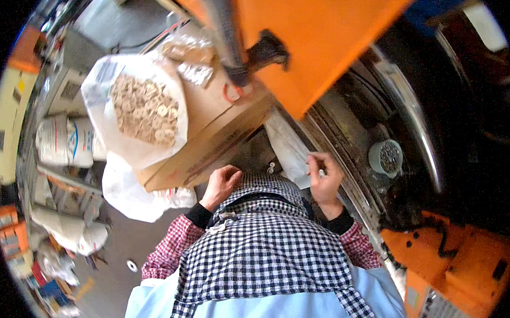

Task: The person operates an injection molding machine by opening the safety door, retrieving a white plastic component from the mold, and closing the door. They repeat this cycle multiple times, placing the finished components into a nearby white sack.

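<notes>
Your two hands are well apart. Your right hand [326,179], raised beside the apron [273,237], has its fingers bent around a small whitish piece [322,172], too small to make out clearly. Your left hand [222,186] is at the other side of the apron's front, fingers loosely curled; you can't tell from here whether it grips anything.

Ahead of your left hand stands a cardboard box [212,141]. On the left part of its top sits an open white plastic bag [97,92], holding a heap of beige discs [146,110]. A foil-wrapped bundle [194,51] lies toward the box's far edge, and a red ring [231,93] near its right corner. Another white bag [122,191] is below the box's near left corner.

Just past the apron you have a few small pale pieces [271,168], with a whitish sheet [285,143] near your right hand. Farther right, a round tub [374,152] holds small greyish parts [390,158]. An orange panel [316,45] slants overhead.
</notes>
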`<state>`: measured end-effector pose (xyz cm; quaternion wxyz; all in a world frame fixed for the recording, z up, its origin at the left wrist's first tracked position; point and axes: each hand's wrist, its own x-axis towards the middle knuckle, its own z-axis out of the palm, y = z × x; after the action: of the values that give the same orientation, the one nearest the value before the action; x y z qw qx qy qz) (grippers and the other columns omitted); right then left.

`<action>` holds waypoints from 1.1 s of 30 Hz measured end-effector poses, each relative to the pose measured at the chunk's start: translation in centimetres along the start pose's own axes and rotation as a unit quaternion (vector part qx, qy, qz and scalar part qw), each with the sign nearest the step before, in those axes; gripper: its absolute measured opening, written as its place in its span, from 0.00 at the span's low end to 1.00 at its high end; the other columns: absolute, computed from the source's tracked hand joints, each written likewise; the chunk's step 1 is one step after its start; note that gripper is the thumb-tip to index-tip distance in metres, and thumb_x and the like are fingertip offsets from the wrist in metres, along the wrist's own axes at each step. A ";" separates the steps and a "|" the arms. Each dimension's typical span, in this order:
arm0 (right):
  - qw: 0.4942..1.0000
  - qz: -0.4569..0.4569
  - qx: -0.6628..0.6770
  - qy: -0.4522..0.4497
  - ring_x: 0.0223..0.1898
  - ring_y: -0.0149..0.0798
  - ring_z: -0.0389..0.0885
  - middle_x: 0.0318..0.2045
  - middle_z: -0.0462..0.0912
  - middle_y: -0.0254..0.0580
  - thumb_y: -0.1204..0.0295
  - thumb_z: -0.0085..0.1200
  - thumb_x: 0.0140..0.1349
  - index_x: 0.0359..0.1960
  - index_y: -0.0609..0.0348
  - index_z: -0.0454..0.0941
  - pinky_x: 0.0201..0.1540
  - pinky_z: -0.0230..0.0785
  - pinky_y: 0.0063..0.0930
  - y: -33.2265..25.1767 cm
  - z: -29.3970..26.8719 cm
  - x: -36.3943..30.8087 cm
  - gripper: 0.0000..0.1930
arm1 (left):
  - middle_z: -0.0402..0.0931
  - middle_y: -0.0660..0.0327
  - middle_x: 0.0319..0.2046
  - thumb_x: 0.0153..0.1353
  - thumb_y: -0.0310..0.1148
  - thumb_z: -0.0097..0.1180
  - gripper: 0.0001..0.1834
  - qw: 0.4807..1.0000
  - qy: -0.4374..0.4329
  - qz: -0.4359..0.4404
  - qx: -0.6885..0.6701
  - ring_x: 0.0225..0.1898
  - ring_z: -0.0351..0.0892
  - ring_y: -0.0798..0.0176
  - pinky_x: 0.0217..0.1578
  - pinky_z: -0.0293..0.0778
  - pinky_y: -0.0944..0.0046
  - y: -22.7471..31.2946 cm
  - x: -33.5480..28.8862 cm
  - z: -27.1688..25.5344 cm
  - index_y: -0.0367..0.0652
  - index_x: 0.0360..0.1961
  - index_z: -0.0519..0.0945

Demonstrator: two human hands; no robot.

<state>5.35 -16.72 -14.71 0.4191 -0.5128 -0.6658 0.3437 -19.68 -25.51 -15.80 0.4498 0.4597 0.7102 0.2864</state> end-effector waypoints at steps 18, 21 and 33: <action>0.986 0.133 -0.105 0.007 0.20 0.36 0.76 0.20 0.77 0.44 0.71 0.52 0.59 0.33 0.64 0.76 0.25 0.66 0.29 7.7 9.3 -11.8 0.08 | 0.79 0.49 0.26 0.58 0.34 0.54 0.14 0.985 -0.117 0.004 0.123 0.27 0.78 0.59 0.31 0.71 0.62 -16.0 -4.0 -5.6 0.30 0.33 0.77; 0.963 0.220 -0.103 0.121 0.21 0.39 0.78 0.20 0.78 0.46 0.74 0.51 0.58 0.33 0.63 0.76 0.26 0.68 0.31 10.1 12.0 -16.0 0.06 | 0.78 0.47 0.28 0.56 0.34 0.55 0.12 0.948 -0.165 0.047 0.270 0.32 0.77 0.49 0.34 0.71 0.55 -17.4 -3.2 -8.7 0.34 0.33 0.77; 0.820 0.554 -0.084 0.112 0.37 0.58 0.77 0.34 0.78 0.62 0.72 0.54 0.53 0.40 0.67 0.72 0.38 0.71 0.45 19.7 24.8 -27.9 0.14 | 0.49 0.36 0.60 0.66 0.45 0.41 0.29 0.701 -0.492 0.004 0.516 0.56 0.56 0.33 0.56 0.56 0.38 -26.1 0.9 -2.7 0.32 0.59 0.58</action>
<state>-6.00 -39.76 -48.17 0.1846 -0.8637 -0.2438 0.4006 -32.55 -35.43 -36.39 0.4262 0.6981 0.4224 -0.3906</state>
